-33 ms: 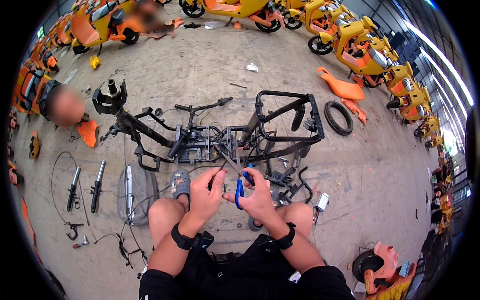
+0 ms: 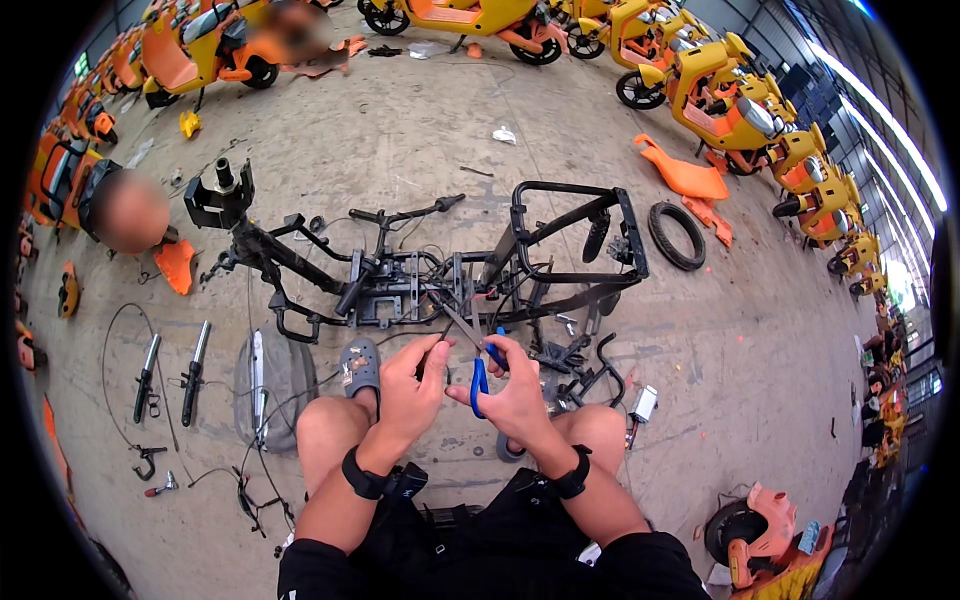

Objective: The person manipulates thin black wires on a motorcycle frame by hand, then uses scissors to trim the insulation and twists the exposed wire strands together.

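My right hand (image 2: 505, 390) grips blue-handled scissors (image 2: 479, 388), their blades spread and pointing up toward the black vehicle frame (image 2: 290, 268) lying on the floor. Just left of the scissors, the fingers of my left hand (image 2: 410, 380) are closed around a thin dark cable (image 2: 447, 331). The frame has a metal tray of crossbars with loose wires and a tall tubular rear rack (image 2: 570, 275). A grey clog (image 2: 358, 362) on my foot is beside my left hand.
Two fork tubes (image 2: 192, 375), a grey bag (image 2: 275, 400) and cables lie at left. Bent black parts (image 2: 605, 360), a tire (image 2: 678, 236) and orange panels (image 2: 680, 170) lie at right. Rows of yellow scooters (image 2: 745, 110) line the back and sides. A pink scooter piece (image 2: 772, 525) is lower right.
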The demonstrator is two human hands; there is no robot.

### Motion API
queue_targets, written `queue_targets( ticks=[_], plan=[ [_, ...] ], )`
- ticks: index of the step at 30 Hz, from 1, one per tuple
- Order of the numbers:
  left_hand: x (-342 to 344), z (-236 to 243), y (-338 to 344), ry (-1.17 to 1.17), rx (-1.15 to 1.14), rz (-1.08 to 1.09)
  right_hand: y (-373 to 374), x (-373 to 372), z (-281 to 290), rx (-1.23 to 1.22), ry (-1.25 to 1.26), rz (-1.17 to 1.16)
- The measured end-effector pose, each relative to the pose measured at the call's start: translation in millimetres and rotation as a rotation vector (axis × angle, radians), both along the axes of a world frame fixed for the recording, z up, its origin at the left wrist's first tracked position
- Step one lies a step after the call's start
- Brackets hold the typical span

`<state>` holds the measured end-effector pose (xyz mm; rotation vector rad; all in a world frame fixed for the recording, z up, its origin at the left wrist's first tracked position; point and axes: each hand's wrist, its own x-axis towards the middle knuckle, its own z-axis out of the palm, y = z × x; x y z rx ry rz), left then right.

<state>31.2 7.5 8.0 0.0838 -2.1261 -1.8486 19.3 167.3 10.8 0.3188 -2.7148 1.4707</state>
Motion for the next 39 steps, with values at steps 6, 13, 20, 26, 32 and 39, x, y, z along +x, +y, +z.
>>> queue_targets(
  ticks=[6,13,20,26,32,39],
  plan=[
    [1,4,-1,-0.021,-0.040,-0.096,1,-5,-9,-0.030,0.078,0.046],
    [1,-2,1,-0.069,-0.085,-0.174,-1,-3,-3,-0.070,0.026,0.039],
    [-1,1,-4,-0.128,-0.185,-0.260,3,-1,-16,0.153,0.192,0.037],
    [0,4,-4,-0.115,-0.243,-0.261,2,-1,-17,0.171,0.227,0.040],
    [0,0,-5,-0.090,-0.268,-0.230,4,-2,-20,0.172,0.198,0.011],
    [-4,-2,-3,-0.171,-0.189,-0.103,3,-5,-11,0.162,0.120,0.104]
  ],
)
